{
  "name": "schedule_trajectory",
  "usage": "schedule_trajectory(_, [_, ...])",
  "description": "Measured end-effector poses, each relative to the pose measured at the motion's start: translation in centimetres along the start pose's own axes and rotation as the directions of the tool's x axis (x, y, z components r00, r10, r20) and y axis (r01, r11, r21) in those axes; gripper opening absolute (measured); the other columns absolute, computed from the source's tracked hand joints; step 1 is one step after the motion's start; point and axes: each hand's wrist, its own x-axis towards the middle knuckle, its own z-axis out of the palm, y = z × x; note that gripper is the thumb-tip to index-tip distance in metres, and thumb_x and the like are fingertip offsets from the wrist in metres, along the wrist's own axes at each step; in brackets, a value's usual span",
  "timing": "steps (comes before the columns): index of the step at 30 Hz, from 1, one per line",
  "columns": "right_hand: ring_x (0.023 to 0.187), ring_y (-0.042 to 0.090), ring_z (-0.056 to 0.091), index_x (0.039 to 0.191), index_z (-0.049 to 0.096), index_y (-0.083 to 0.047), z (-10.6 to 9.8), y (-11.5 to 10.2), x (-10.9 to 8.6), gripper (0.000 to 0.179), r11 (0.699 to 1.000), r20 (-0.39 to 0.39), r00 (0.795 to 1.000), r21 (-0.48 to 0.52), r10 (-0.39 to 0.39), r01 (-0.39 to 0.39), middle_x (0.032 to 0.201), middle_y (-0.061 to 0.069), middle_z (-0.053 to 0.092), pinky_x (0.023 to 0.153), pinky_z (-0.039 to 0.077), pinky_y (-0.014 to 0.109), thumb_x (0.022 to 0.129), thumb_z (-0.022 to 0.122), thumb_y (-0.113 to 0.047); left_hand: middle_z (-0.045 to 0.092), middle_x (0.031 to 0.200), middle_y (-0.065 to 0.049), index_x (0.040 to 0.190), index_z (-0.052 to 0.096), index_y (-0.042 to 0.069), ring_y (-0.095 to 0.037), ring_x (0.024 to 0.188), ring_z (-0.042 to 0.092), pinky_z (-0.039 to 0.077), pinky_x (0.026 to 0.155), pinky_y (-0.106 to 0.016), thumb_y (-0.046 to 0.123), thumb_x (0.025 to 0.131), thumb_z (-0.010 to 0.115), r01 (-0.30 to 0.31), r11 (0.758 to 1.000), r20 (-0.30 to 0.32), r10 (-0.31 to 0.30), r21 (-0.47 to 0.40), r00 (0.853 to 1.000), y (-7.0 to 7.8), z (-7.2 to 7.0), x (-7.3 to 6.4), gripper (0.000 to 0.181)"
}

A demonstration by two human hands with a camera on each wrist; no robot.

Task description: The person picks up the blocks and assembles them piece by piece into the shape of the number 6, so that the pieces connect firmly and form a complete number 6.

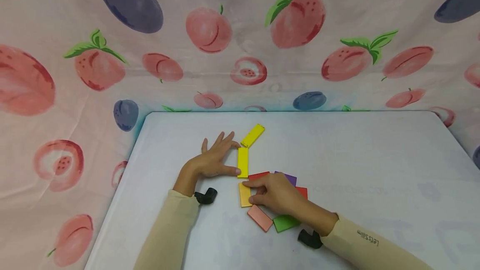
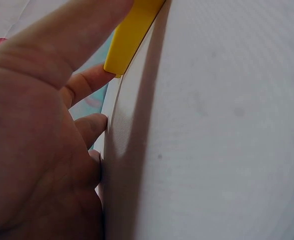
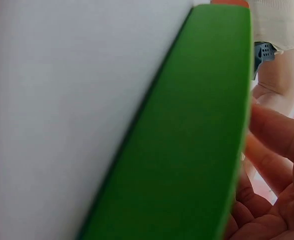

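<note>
In the head view, my left hand (image 1: 213,157) pinches a bright yellow rectangular block (image 1: 243,162) lengthwise, index finger at its far end and thumb near its close end; its other fingers are spread. The left wrist view shows the same yellow block (image 2: 131,37) against the index fingertip. Just below it lies an orange-yellow block (image 1: 244,195). My right hand (image 1: 279,193) grips that one, index finger at its top edge and thumb at its right side. Under and around the right hand lie a red block (image 1: 258,175), a purple block (image 1: 288,178), a green block (image 1: 286,223) and a salmon block (image 1: 260,218).
Another yellow block (image 1: 253,135) lies slanted beyond the left hand. A second red block (image 1: 301,193) shows right of the right hand, partly hidden by it. The blocks lie on a white tabletop (image 1: 375,157), backed by a fruit-print cloth (image 1: 240,32).
</note>
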Motion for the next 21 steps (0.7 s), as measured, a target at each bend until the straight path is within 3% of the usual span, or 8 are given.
schedule_trajectory(5, [0.058, 0.013, 0.052, 0.128, 0.073, -0.03, -0.13, 0.18, 0.13, 0.045, 1.0, 0.018, 1.0, 0.015, -0.013, 0.013, 0.063, -0.011, 0.06, 0.049, 0.034, 0.02, 0.085, 0.083, -0.035, 0.002, 0.174, 0.001, 0.145, 0.043, 0.03, -0.023, 0.16, -0.014, -0.02, 0.119, -0.066, 0.058, 0.083, 0.078, 0.001, 1.0, 0.002, -0.001, -0.003, 1.0, 0.04, 0.05, 0.03, 0.077])
schedule_trajectory(16, [0.056, 0.009, 0.051, 0.13, 0.072, -0.028, -0.64, 0.48, 0.21, 0.048, 0.995, 0.021, 0.995, -0.021, -0.102, 0.102, 0.064, -0.015, 0.059, 0.055, 0.037, 0.022, 0.083, 0.085, -0.029, 0.003, 0.174, 0.003, 0.146, 0.045, 0.03, -0.021, 0.16, -0.014, -0.02, 0.12, -0.064, 0.059, 0.083, 0.078, 0.005, 1.0, -0.003, -0.005, -0.013, 1.0, 0.12, -0.07, 0.12, 0.077])
schedule_trajectory(21, [0.056, 0.009, 0.051, 0.129, 0.072, -0.027, -0.76, 0.63, 0.29, 0.048, 0.994, 0.027, 0.994, -0.02, -0.103, 0.103, 0.063, -0.014, 0.059, 0.051, 0.035, 0.02, 0.083, 0.086, -0.028, 0.003, 0.174, 0.003, 0.145, 0.045, 0.031, -0.021, 0.16, -0.013, -0.021, 0.12, -0.063, 0.058, 0.083, 0.078, 0.008, 1.0, -0.005, -0.008, -0.017, 1.0, 0.1, -0.1, 0.16, 0.076])
